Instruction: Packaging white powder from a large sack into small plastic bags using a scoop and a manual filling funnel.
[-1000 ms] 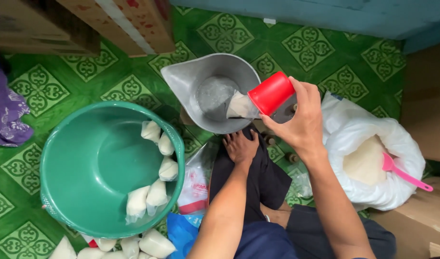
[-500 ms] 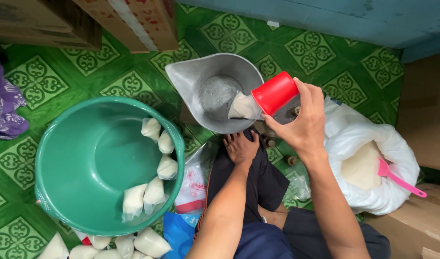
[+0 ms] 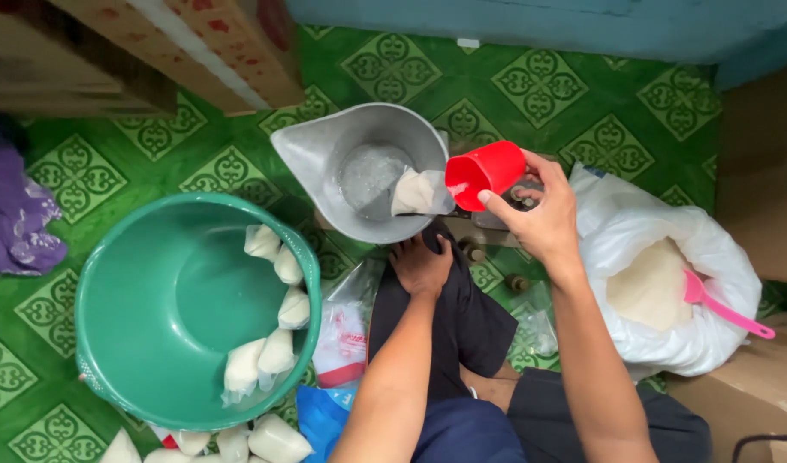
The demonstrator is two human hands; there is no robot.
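My right hand (image 3: 539, 219) holds a red plastic cup (image 3: 483, 174) tipped on its side, its mouth facing left beside a small clear bag of white grains (image 3: 417, 192). That bag sits in a grey metal scoop-shaped pan (image 3: 325, 154). My left hand (image 3: 421, 264) rests flat on my dark-trousered knee just below the pan, holding nothing. A large white sack of the same grains (image 3: 659, 291) stands open at the right with a pink scoop (image 3: 719, 309) lying in it.
A green plastic basin (image 3: 144, 326) at the left holds several filled bags along its right wall. More filled bags (image 3: 265, 441) lie on the green patterned floor below it. Cardboard boxes (image 3: 205, 43) stand at the top left, another box (image 3: 753, 386) at the right, purple cloth (image 3: 16, 214) far left.
My right hand has lowered and pulled the red cup back from the bag; its open mouth now shows. The left hand has stayed on the knee.
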